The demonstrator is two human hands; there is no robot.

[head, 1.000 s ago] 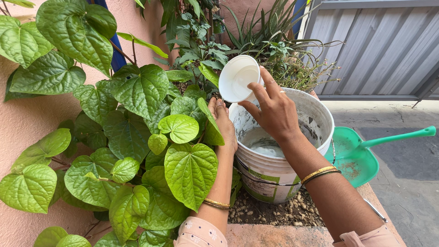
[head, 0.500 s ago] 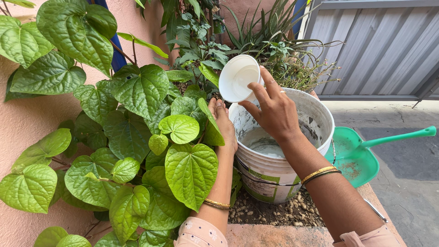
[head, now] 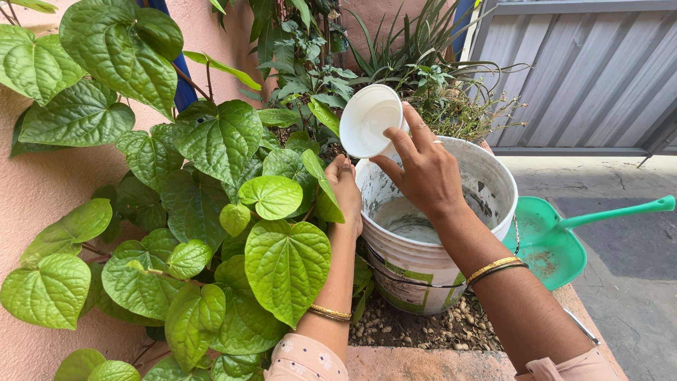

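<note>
My right hand (head: 423,169) grips a small white cup (head: 368,120), tipped on its side with its mouth facing me, above the left rim of a white bucket (head: 451,275). A little grey water lies at the bottom of the bucket. My left hand (head: 345,190) reaches in among the big heart-shaped green leaves (head: 282,261) of a climbing plant, fingers curled around a leaf or stem beside the bucket. Gold bangles sit on both wrists.
A green dustpan (head: 557,243) with a long handle lies right of the bucket. Gravel (head: 423,328) covers the planter bed under the bucket. Spiky and bushy plants (head: 423,77) stand behind, a pink wall on the left, a grey metal gate (head: 592,77) on the right.
</note>
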